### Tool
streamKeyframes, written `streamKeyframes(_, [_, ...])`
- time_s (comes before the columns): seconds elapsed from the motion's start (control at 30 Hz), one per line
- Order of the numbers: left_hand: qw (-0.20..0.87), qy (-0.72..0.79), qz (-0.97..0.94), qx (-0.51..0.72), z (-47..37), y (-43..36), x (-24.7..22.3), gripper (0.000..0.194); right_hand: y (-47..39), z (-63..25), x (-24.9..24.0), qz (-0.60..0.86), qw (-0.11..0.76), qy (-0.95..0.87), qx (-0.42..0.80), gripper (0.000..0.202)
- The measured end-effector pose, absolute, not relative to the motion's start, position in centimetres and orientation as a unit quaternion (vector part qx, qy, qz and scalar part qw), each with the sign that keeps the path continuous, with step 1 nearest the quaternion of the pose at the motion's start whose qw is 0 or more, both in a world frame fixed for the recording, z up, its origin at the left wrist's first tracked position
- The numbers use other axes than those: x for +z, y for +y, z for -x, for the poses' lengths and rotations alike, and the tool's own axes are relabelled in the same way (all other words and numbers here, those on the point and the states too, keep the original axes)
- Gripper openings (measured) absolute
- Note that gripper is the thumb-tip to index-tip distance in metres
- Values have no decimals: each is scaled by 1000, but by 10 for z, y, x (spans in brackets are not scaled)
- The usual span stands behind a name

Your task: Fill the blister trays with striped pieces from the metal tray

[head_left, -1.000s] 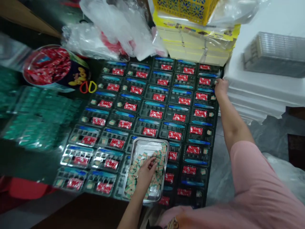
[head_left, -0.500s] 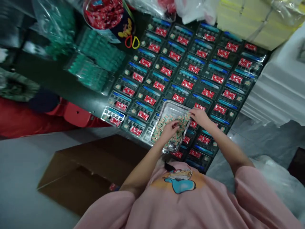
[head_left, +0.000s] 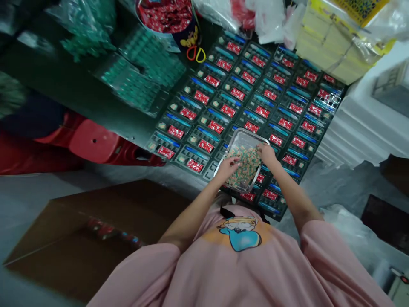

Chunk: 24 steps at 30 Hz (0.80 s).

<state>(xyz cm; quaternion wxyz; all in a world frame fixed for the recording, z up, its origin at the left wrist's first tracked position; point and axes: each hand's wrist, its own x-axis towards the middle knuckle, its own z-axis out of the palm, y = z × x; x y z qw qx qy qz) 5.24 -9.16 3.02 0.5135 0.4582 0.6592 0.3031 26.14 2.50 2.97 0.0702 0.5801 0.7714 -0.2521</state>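
Observation:
A clear plastic tub (head_left: 246, 137) full of small beige and green pieces (head_left: 245, 168) rests on the trays near the table's front edge. My left hand (head_left: 227, 167) is over the tub's left side, thumb and fingers curled close to the pieces; what they pinch is too small to make out. At the tub's upper right, my right hand (head_left: 266, 153) has its fingertips bent down into the pieces, and whatever is between them is hidden. Around the tub lie rows of black trays, each with a blue pen and a red patterned packet (head_left: 215, 127).
A bucket of red packets (head_left: 179, 38) stands at the back, beside bagged green items (head_left: 137, 85). Yellow-edged stacks (head_left: 335, 47) are at the back right. Below the table's left side is an open cardboard box (head_left: 105, 187); a red stool (head_left: 94, 138) stands left.
The camera view has shifted. My right hand has moved from the tub's right rim inward over the pieces; my left hand remains over the tub.

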Motion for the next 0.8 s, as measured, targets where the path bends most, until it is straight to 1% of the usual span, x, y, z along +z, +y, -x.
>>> streamKeyframes(0.1, [513, 656, -459, 308, -41, -96, 31, 30, 21, -266, 25, -602, -13, 745, -286, 35])
streamKeyframes(0.17, [512, 654, -459, 316, -35, -98, 31, 30, 21, -273, 24, -636, -50, 726, -257, 33])
streamKeyframes(0.2, [512, 652, -460, 319, -32, -99, 31, 31, 22, -276, 23, -649, -55, 720, -239, 32])
streamKeyframes(0.37, [522, 634, -465, 332, -23, -104, 30, 32, 29, -276, 19, -663, -14, 727, -176, 26])
streamKeyframes(0.53, [524, 630, -468, 332, -21, -103, 32, 31, 29, -262, 19, -671, 44, 721, -170, 25])
streamKeyframes(0.67, [535, 626, -469, 317, -23, -96, 37, 29, 23, -258, 19, -658, 24, 732, -176, 23])
streamKeyframes(0.8, [543, 621, -464, 323, -30, -81, 36, 25, 19, -259, 17, -646, -14, 732, -214, 20])
